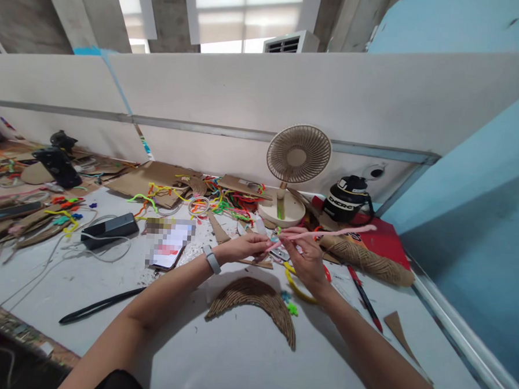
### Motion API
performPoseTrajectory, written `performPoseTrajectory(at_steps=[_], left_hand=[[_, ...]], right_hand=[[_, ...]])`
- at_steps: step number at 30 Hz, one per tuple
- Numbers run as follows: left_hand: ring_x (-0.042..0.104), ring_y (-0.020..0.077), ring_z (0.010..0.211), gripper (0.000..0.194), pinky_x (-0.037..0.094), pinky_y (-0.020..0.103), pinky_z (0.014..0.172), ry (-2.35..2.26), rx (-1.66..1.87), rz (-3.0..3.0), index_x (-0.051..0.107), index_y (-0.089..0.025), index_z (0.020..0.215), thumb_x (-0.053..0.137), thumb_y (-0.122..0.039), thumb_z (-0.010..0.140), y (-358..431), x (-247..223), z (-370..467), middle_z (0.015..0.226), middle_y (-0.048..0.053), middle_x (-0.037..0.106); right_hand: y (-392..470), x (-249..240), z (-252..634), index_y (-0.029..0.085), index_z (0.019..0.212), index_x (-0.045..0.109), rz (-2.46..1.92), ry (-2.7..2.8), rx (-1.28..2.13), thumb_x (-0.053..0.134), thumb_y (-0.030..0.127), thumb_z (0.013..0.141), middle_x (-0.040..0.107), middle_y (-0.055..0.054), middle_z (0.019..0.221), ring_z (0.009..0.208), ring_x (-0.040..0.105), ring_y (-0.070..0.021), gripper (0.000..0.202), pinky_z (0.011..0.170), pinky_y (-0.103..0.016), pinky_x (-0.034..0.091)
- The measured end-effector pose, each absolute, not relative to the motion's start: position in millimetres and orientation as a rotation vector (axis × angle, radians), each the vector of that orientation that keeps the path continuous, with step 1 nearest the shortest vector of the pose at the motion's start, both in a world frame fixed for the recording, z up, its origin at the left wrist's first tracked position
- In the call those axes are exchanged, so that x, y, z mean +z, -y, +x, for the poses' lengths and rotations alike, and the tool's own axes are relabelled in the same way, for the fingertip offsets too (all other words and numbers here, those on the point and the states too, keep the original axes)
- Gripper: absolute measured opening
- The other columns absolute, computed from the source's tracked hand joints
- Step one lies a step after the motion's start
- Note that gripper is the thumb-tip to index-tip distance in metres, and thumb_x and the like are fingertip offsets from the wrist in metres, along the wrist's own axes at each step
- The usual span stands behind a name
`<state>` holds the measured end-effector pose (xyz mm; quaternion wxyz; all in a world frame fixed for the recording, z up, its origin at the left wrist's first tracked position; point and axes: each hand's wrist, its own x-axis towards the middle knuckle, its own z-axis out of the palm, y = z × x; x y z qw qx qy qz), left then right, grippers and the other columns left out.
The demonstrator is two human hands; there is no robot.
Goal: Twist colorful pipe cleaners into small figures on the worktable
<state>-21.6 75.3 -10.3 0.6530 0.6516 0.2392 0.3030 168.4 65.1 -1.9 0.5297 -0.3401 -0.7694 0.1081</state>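
A pink pipe cleaner (pixel 336 230) stretches between my two hands, its free end pointing right. My left hand (pixel 248 247), below a grey wristband, pinches the left end of it. Fingers of my right hand (pixel 305 259) are closed on the same strip a little further along. Under them lies a crescent (pixel 252 295) of brown ridged cardboard. Green and blue flower-like bits (pixel 292 307) rest beside its right tip. A yellow ring (pixel 299 286) is partly covered by my right hand.
A fan (pixel 299 153) and a black jug (pixel 347 199) stand at the back. A phone (pixel 172 246), a black power bank (pixel 109 231) and cables lie left. Rolled cardboard (pixel 367 261) and a red-black pen (pixel 365 299) lie right. Colourful pipe cleaners (pixel 228 198) pile behind.
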Motion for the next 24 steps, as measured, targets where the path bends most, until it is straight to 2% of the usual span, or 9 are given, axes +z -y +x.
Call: performPoseTrajectory(at_steps=[3,5,9,13,19,22,24], left_hand=[[0.037,0.006,0.05,0.045,0.03,0.022,0.052,-0.517,0.641,1.46,0.046,-0.014,0.065,0.058,-0.056,0.077,-72.3,-6.6,-21.9,0.055,-0.005,0.041],[0.037,0.0059,0.049,0.045,0.03,0.022,0.051,-0.563,0.684,1.399,0.047,-0.015,0.067,0.059,-0.057,0.075,-72.4,-7.1,-20.0,0.054,-0.005,0.041],[0.04,0.0063,0.049,0.048,0.031,0.022,0.051,-0.633,0.781,1.258,0.047,-0.015,0.07,0.06,-0.061,0.072,-74.4,-11.7,-14.6,0.057,-0.005,0.045],[0.039,0.0058,0.05,0.046,0.031,0.021,0.052,-0.6,0.817,1.361,0.046,-0.015,0.069,0.061,-0.059,0.073,-74.2,-12.3,-14.5,0.056,-0.005,0.042],[0.039,0.0069,0.052,0.049,0.031,0.022,0.053,-0.607,0.746,1.613,0.047,-0.015,0.067,0.055,-0.062,0.076,-73.6,-4.9,-22.3,0.056,-0.004,0.043],[0.041,0.0069,0.051,0.048,0.033,0.022,0.053,-0.615,0.817,1.526,0.046,-0.015,0.067,0.055,-0.061,0.077,-74.6,-6.6,-20.7,0.054,-0.004,0.045],[0.043,0.0073,0.049,0.048,0.035,0.022,0.053,-0.608,0.881,1.402,0.047,-0.015,0.068,0.053,-0.061,0.078,-74.4,-9.0,-16.8,0.054,-0.004,0.047]], right_hand=[[-62.3,-2.6,168.2,0.019,0.074,0.066,-0.886,1.88,0.222,0.051,0.042,0.089,0.062,-0.003,0.067,0.063,0.057,-0.0155,0.032,0.059,-0.027,0.046],[-61.4,-3.1,168.4,0.018,0.073,0.064,-0.933,1.882,0.193,0.048,0.044,0.091,0.059,-0.002,0.062,0.056,0.054,-0.0142,0.035,0.054,-0.025,0.043],[-62.2,-2.8,170.0,0.018,0.076,0.064,-0.949,1.834,0.074,0.046,0.045,0.091,0.06,-0.003,0.064,0.06,0.055,-0.0156,0.036,0.058,-0.026,0.043],[-62.0,-2.5,170.0,0.017,0.075,0.063,-0.94,1.84,0.016,0.045,0.046,0.092,0.06,-0.004,0.065,0.06,0.055,-0.016,0.038,0.059,-0.027,0.042],[-60.8,-4.7,165.3,0.017,0.069,0.059,-1.061,1.822,0.25,0.044,0.05,0.09,0.052,0.001,0.054,0.048,0.047,-0.0122,0.042,0.049,-0.025,0.036],[-62.6,-8.3,165.4,0.017,0.072,0.058,-1.09,1.774,0.342,0.045,0.049,0.09,0.05,0.002,0.053,0.048,0.045,-0.0116,0.039,0.048,-0.024,0.036],[-64.8,-11.3,166.9,0.017,0.073,0.059,-1.08,1.741,0.284,0.047,0.049,0.089,0.053,0.001,0.056,0.051,0.048,-0.0126,0.037,0.051,-0.025,0.038]])
